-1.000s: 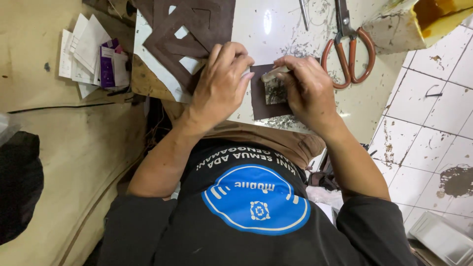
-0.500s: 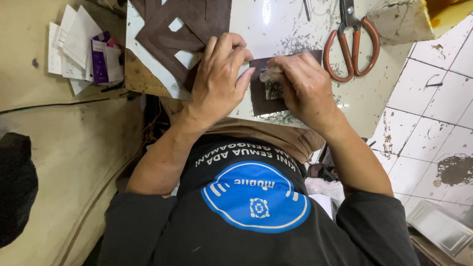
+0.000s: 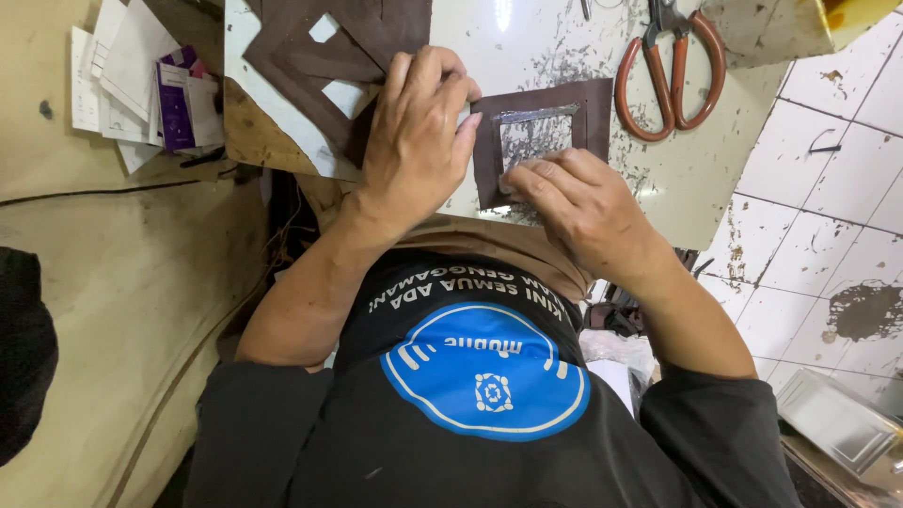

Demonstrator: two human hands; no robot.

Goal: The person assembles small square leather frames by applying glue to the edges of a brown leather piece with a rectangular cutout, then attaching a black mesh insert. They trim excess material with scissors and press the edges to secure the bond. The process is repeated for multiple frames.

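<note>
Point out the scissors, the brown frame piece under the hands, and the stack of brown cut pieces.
scissors (image 3: 670,80): head view, on an orange handle loop.
brown frame piece (image 3: 594,108): head view, right border.
stack of brown pieces (image 3: 376,28): head view, top piece.

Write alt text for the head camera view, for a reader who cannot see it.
Seen from above, a person's left hand and right hand press on a brown square frame piece lying on a white worktable. Orange-handled scissors lie to the right, a stack of brown cut-out pieces to the left.
</note>
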